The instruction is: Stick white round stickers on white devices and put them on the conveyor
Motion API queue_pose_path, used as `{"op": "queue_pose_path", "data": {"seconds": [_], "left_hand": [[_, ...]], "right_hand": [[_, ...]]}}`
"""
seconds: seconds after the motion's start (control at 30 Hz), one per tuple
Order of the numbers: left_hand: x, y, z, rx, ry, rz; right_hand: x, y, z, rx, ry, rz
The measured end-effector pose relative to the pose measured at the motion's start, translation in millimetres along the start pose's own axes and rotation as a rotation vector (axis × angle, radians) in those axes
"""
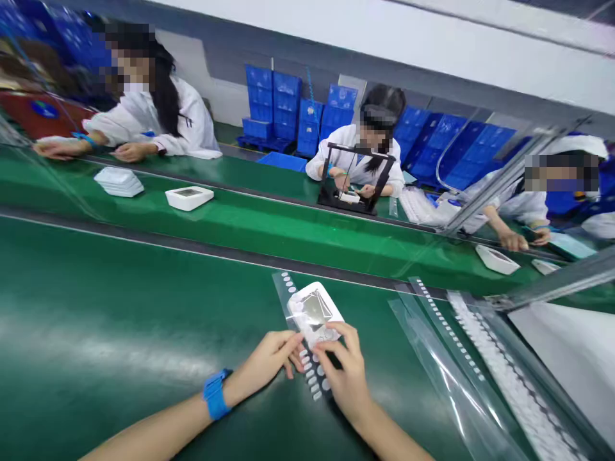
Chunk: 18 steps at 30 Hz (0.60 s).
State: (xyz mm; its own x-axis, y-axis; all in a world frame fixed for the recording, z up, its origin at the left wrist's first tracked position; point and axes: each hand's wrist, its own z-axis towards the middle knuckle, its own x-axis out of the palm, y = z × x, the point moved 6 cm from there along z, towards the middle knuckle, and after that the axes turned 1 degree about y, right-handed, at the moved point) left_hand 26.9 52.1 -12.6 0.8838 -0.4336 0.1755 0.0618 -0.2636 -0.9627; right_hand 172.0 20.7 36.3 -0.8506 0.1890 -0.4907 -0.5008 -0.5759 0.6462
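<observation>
**White device (314, 310) on dotted strip (287, 288)**

Flat on the green mat (120, 333). Lower end grasped by right hand (346, 374); left hand (266, 366) fingertips against the strip beside it, grip unclear. More strips (446, 333) rightward.

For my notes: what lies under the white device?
A clear strip of white dots runs under the white device, on the green belt. Its covered stretch is hidden.

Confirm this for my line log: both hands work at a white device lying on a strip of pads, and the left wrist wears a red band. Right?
The band is blue, not red, as the head view shows. The left hand and right hand do work at the white device on the strip of pads.
</observation>
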Motion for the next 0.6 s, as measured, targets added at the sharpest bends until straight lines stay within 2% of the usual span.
{"op": "queue_pose_path", "data": {"seconds": [0.1,0.2,0.37,0.6], "left_hand": [[7.2,6,-2,-0.096,0.023,-0.073],[12.0,9,-6,-0.148,0.041,-0.172],[15.0,6,-9,-0.116,0.093,-0.262],[14.8,-1,-7,-0.019,0.107,-0.17]], "right_hand": [[9,-1,-6,0.043,0.03,0.075],[9,-6,-9,0.138,0.004,0.122],[8,-14,-7,0.268,0.015,0.192],[6,-16,-7,0.372,-0.022,0.259]]}}
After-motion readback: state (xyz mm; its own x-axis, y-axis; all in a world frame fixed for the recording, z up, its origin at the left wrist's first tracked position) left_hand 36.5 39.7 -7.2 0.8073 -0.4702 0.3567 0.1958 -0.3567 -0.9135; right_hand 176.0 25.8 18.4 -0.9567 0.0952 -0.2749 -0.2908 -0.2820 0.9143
